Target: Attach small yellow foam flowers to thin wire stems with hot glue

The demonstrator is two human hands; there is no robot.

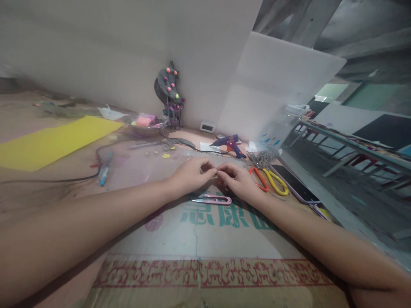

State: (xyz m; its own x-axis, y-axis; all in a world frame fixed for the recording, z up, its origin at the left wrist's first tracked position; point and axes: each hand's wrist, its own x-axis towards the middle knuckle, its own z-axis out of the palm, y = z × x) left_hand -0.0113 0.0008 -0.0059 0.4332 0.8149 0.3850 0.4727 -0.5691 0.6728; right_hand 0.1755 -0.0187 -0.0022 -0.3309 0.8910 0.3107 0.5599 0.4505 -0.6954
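Observation:
My left hand (192, 174) and my right hand (239, 179) meet fingertip to fingertip over a sheet of printed cardboard (205, 239). Both are closed in a pinch on something tiny between them that I cannot make out. Pink thread snips (213, 199) lie on the cardboard just below my hands. Beside my right hand lie scissors with one orange and one yellow handle (271, 179).
A blue glue gun (229, 144) and a coil of wire (266, 156) lie behind my hands. A phone (295, 185) sits at the right edge. To the left are a yellow sheet (54, 141), a black cable (64, 177) and a bowl of coloured bits (144, 124). A dark beaded ornament (169, 96) stands against the white wall.

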